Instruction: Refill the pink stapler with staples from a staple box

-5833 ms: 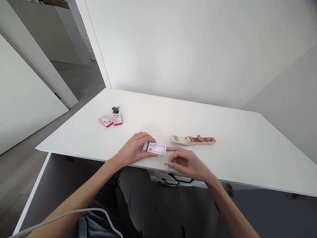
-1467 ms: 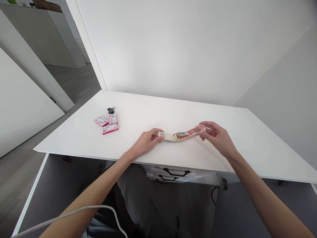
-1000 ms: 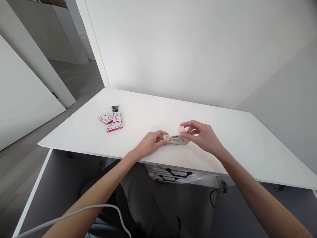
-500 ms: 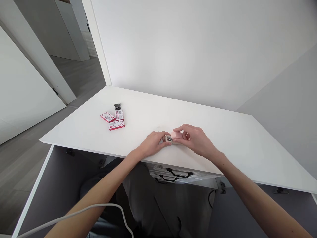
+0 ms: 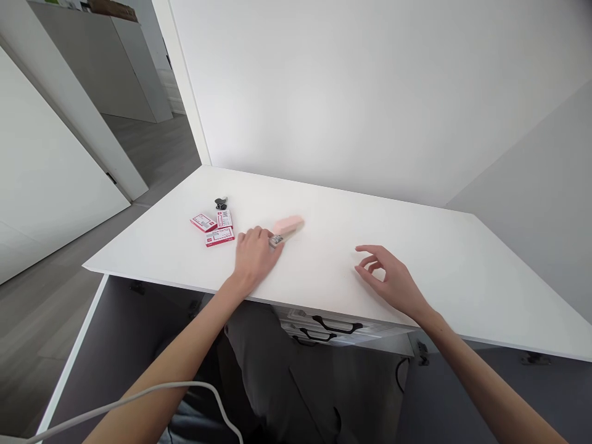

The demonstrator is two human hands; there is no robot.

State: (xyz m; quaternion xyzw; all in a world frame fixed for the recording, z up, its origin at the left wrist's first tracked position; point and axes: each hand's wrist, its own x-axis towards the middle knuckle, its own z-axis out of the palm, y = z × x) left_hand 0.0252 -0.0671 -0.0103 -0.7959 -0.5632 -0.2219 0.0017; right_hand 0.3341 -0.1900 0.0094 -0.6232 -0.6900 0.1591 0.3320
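Observation:
My left hand (image 5: 254,251) grips the near-left end of what looks like a pink stapler (image 5: 289,224), blurred by motion. Its pink top and pale base slant away to the right on the white tabletop (image 5: 319,271). Beside my thumb shows a silver and black patterned patch; my fingers hide the rest of that end. To the right, my right hand (image 5: 388,277) hovers near the tabletop, holding nothing, fingers curved and apart.
Left of my left hand lie three small red-and-white boxes (image 5: 219,236), with a small black object (image 5: 221,203) behind them. A wall (image 5: 346,92) rises behind the tabletop. Drawers with black handles (image 5: 337,325) sit below the front edge. A white cable (image 5: 176,385) crosses my left forearm.
My left hand has moved left and away from me with the stapler, which is now turned at a slant. My right hand has let go of it and drawn off to the right.

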